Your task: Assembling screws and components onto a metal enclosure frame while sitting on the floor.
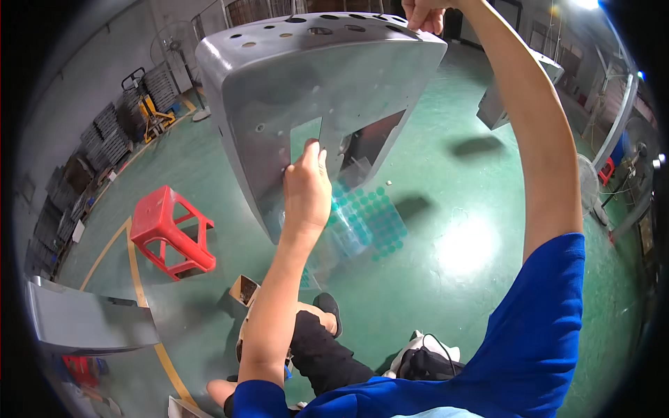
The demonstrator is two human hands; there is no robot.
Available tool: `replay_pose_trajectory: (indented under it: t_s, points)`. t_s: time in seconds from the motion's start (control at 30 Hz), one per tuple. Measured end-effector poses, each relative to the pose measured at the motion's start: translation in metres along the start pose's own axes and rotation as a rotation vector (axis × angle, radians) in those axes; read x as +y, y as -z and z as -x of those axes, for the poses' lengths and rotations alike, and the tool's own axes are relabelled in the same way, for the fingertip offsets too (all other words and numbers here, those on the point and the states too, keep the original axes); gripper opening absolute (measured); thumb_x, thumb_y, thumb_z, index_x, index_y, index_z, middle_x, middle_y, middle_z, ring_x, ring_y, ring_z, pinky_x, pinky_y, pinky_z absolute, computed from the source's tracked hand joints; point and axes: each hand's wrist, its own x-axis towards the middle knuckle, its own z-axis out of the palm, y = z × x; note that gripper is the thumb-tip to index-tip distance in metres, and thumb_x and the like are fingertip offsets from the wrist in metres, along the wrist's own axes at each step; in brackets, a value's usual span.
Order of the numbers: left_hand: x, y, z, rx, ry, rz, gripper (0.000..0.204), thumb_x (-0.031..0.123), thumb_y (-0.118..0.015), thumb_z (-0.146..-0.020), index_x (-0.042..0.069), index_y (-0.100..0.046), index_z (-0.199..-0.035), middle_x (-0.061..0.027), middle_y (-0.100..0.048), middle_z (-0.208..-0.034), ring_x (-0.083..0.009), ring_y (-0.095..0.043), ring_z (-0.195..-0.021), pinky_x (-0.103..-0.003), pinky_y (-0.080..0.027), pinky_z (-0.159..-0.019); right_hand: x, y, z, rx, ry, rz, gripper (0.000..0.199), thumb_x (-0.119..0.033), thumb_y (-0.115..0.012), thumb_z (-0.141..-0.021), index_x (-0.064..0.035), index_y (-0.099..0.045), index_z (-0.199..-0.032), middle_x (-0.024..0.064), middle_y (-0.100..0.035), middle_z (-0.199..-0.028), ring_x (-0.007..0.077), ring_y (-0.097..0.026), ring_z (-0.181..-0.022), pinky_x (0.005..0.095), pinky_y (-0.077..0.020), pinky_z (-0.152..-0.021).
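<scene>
A large grey metal housing (265, 97) hangs in front of me, with a row of round and oval holes along its top face. My left hand (307, 184) is closed at the lower edge of a rectangular pale-green area (305, 136) in its front panel, which looks like a cutout. Whether the fingers grip the edge or a small piece there is hidden. Up at the far right top corner, my right hand (424, 14) is pinched close to the holes; what it holds is too small to make out. Below the housing lie clear sheets with green round stickers (376, 216).
A red plastic stool (171, 230) stands to the left. Other grey housings are at the lower left (97, 320) and upper right (519, 90). A small open box (244, 289) and a dark bag (425, 362) sit near my legs. A yellow pallet jack (153, 115) stands farther back.
</scene>
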Motion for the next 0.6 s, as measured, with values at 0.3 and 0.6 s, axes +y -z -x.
replay_pose_trajectory:
  t_s: [0.3, 0.6]
  points:
    - [-0.006, 0.024, 0.001, -0.053, 0.061, -0.088, 0.011, 0.012, -0.049, -0.094, 0.001, -0.047, -0.095, -0.0207, -0.054, -0.064, -0.0401, -0.053, -0.062, -0.044, -0.041, -0.054, -0.012, -0.052, 0.055, 0.413, 0.24, -0.412, 0.039, -0.036, -0.063, -0.085, 0.0026, -0.068, -0.082, 0.01, -0.064, -0.067, 0.0163, -0.063, -0.057, 0.0293, -0.0533, -0.053]
    - [-0.001, 0.023, 0.003, -0.089, 0.053, -0.039, 0.01, 0.013, -0.05, -0.092, 0.005, -0.052, -0.097, -0.0187, -0.062, -0.073, -0.0393, -0.06, -0.072, -0.046, -0.047, -0.065, -0.003, -0.06, 0.091, 0.529, 0.423, -0.388, 0.017, -0.013, -0.07, -0.075, 0.0034, -0.069, -0.077, 0.0086, -0.065, -0.065, 0.0137, -0.064, -0.06, 0.0246, -0.0517, -0.055]
